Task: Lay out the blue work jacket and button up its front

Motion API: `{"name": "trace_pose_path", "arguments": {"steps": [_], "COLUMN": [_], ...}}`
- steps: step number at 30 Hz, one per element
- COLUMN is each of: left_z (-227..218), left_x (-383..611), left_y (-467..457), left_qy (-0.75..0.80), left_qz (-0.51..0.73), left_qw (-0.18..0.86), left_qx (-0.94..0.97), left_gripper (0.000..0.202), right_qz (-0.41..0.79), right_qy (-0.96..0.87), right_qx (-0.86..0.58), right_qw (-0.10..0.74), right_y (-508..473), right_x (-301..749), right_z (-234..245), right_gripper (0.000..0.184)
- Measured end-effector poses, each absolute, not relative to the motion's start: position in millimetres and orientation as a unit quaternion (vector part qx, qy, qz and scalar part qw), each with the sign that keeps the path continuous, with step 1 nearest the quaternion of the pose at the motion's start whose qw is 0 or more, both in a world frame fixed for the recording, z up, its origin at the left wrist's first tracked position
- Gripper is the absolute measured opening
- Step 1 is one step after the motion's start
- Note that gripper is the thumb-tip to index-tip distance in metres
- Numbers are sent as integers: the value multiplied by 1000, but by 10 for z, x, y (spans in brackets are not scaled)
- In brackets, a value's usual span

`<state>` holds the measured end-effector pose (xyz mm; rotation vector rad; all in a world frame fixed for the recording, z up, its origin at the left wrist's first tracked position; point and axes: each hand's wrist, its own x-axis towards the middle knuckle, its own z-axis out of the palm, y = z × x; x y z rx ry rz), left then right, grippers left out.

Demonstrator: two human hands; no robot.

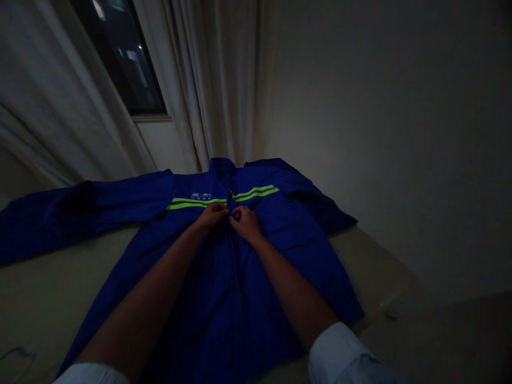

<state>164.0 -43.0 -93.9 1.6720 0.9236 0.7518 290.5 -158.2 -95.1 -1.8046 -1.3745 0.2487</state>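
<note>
A blue work jacket [280, 256] with yellow-green reflective stripes [256, 192] across the chest lies spread out, front up, on a pale surface. Its collar points away from me and one sleeve [80, 210] stretches out to the left. My left hand [213, 214] and my right hand [245, 221] meet at the jacket's front opening, just below the stripes. Both pinch the front edges of the cloth, fingers closed. What sits between the fingertips is too small and dark to make out.
The pale surface [48, 298] under the jacket looks like a bed; its right edge [384, 256] runs close to a plain wall. Light curtains [208, 96] hang behind the jacket, beside a dark window [124, 58]. The room is dim.
</note>
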Motion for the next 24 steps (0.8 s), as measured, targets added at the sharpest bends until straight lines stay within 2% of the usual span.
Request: {"name": "trace_pose_path", "arguments": {"steps": [7,10,15,19,22,24], "left_z": [-932,-942,-858,-677,-647,-736], "left_x": [1628,1701,1680,1328,895,600], "left_y": [-467,-471,-654,-1310,-1993,-2392], "left_qy": [404,422,448,379,244,194], "left_qz": [318,328,350,344,224,159], "left_qw": [496,464,378,291,129,68], "left_qx": [700,706,731,809,935,966], "left_gripper": [46,39,21,34,45,59], "right_qz": [86,72,78,102,131,144], "right_qy": [-556,-579,-536,-526,-561,-582], "right_qx": [-716,-711,-727,-723,-686,-663], "right_qw": [413,394,422,436,445,448], "right_y": [-1613,-1630,-1622,-1606,-1605,-1610], "right_x": [2897,2888,2928,2962,2939,2908], "right_z": [-929,-911,-910,-920,-913,-905], "right_gripper": [11,8,19,23,32,39]}}
